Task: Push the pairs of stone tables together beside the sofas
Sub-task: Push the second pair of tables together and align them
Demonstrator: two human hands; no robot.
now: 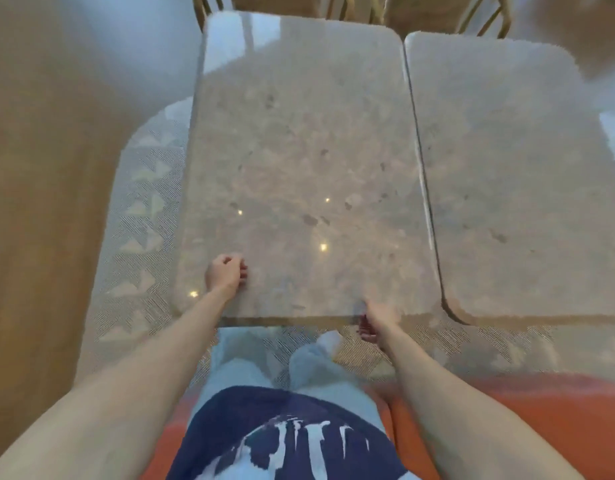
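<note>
I am seeing the left stone table (299, 161) and right stone table (513, 188) sitting side by side, polished, beige, speckled, round-cornered, only a narrow dark seam separating their long edges.

Patterned rug (139, 216) on wood floor (39, 202)

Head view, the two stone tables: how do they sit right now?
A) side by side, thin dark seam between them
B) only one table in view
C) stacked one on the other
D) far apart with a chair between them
A: the left stone table and the right stone table lie edge to edge with only a narrow dark seam between them; both hands are at the left table's near edge.
</note>
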